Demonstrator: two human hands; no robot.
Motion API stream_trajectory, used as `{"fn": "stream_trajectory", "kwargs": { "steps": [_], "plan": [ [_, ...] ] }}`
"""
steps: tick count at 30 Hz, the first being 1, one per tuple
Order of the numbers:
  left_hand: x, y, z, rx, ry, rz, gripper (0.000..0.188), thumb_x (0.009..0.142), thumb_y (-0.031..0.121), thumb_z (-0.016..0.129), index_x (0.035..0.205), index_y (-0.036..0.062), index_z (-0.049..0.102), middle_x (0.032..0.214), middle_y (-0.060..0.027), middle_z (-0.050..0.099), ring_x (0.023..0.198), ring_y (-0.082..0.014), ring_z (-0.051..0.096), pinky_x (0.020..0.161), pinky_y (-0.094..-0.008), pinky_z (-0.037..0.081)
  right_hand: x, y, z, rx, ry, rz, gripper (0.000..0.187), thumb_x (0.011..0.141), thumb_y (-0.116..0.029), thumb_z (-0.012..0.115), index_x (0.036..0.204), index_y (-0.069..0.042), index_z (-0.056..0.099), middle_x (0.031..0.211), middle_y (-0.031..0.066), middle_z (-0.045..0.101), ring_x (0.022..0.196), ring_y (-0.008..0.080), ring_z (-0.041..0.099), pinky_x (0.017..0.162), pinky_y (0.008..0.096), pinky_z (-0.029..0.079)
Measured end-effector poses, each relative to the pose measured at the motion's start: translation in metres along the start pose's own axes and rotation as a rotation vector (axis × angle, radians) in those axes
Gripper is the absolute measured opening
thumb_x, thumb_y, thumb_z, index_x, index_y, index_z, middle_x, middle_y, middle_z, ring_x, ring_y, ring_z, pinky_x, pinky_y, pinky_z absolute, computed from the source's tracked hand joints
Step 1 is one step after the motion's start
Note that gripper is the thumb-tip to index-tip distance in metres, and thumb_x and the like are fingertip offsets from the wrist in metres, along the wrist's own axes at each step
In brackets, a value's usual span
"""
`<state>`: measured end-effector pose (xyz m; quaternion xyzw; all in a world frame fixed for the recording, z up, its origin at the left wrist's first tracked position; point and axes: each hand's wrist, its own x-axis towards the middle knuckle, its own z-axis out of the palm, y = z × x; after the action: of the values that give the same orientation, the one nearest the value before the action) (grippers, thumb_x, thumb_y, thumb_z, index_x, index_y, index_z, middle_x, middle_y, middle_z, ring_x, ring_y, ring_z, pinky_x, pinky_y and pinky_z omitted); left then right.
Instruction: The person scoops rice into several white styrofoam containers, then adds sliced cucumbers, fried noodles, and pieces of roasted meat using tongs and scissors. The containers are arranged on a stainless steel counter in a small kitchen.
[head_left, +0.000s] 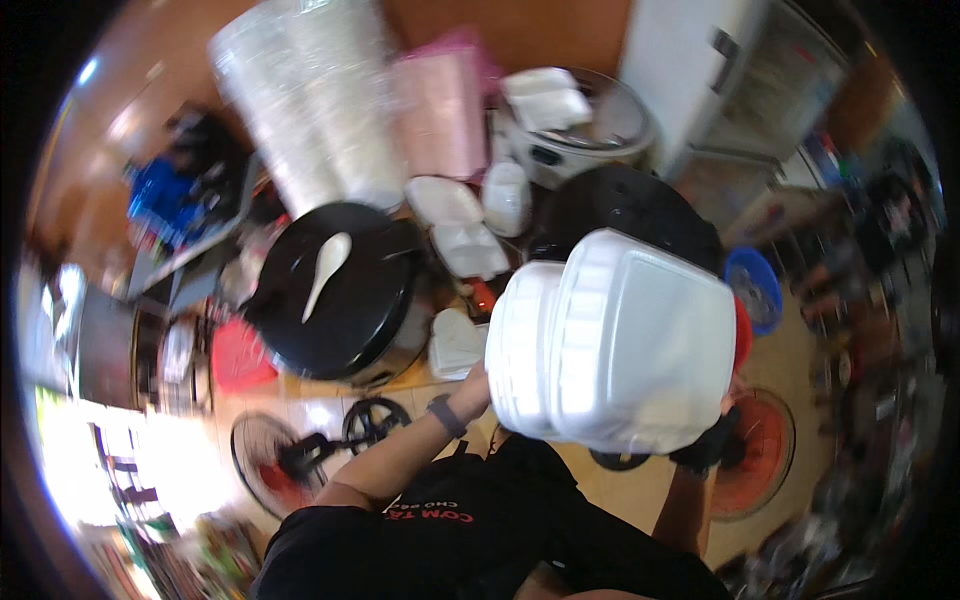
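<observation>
A stack of white foam food boxes (640, 345) is held up in front of my body, large in view and slightly tilted. My left hand (474, 392) grips its left side; a dark band sits on that wrist and the fingers are mostly hidden behind the boxes. My right hand (728, 402) supports the lower right side, also largely covered, with something dark around the wrist. Left of the stack, a white spoon (328, 270) lies on the black lid (300, 310) of a large round cooker. Behind the stack is another large black lid (630, 205).
Open foam boxes (465, 240) lie between the cookers. Tall plastic-wrapped stacks (310, 110) and a pink pack (440, 110) stand behind. A pale cooker (590, 140) is beside a white fridge (690, 80). On the floor are a blue basket (755, 290) and round orange fans (765, 450).
</observation>
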<state>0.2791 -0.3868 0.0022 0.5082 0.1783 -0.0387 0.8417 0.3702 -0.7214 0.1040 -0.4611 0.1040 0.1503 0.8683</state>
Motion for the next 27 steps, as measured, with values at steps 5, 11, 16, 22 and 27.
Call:
{"fn": "stream_trajectory", "kwargs": {
  "steps": [5,11,16,22,27],
  "plan": [
    [-0.213,-0.029,-0.062,-0.064,0.384,0.261,0.05,0.09,0.02,0.061,0.133,0.0007,0.044,0.128,-0.0118,0.054,0.115,-0.0189,0.052,0.097,-0.0344,0.044,-0.031,0.085,0.063,-0.01,-0.528,0.2,0.046,0.087,-0.044,0.048,0.109,-0.005,0.057,0.105,0.0091,0.061,0.095,0.0256,0.059,0.083,0.0403,0.048],
    [-0.451,-0.136,-0.024,-0.302,1.019,0.584,0.042,0.092,0.016,0.058,0.13,0.0018,0.048,0.127,-0.0103,0.056,0.112,-0.0175,0.054,0.095,-0.0331,0.046,-0.149,0.163,0.157,-0.483,-1.293,0.373,0.042,0.085,-0.042,0.049,0.113,-0.01,0.056,0.109,0.0082,0.058,0.097,0.0242,0.057,0.087,0.0435,0.046],
    [-0.596,-0.235,0.026,-0.548,1.343,0.857,0.039,0.096,0.018,0.05,0.131,0.0017,0.047,0.124,-0.0117,0.057,0.11,-0.018,0.055,0.093,-0.0335,0.048,-0.291,0.255,0.203,-0.36,-1.444,1.212,0.052,0.087,-0.041,0.047,0.122,-0.003,0.05,0.116,0.0132,0.058,0.103,0.0287,0.057,0.089,0.0441,0.047],
    [-0.704,-0.302,0.065,-0.782,1.638,0.904,0.043,0.096,0.017,0.051,0.134,0.0018,0.04,0.125,-0.0117,0.056,0.108,-0.0197,0.057,0.091,-0.0333,0.05,-0.481,0.331,0.223,-0.707,-1.616,1.385,0.051,0.089,-0.037,0.046,0.123,0.001,0.051,0.117,0.0147,0.06,0.106,0.0283,0.058,0.091,0.0408,0.047],
    [-0.776,-0.364,0.025,-0.869,1.825,0.937,0.039,0.095,0.019,0.053,0.128,0.0017,0.045,0.116,-0.0106,0.06,0.1,-0.0191,0.061,0.082,-0.0318,0.054,-0.596,0.43,0.232,-1.003,-1.729,1.356,0.051,0.089,-0.039,0.045,0.124,-0.002,0.049,0.119,0.0112,0.059,0.109,0.0261,0.055,0.094,0.0404,0.044]
  ]
}}
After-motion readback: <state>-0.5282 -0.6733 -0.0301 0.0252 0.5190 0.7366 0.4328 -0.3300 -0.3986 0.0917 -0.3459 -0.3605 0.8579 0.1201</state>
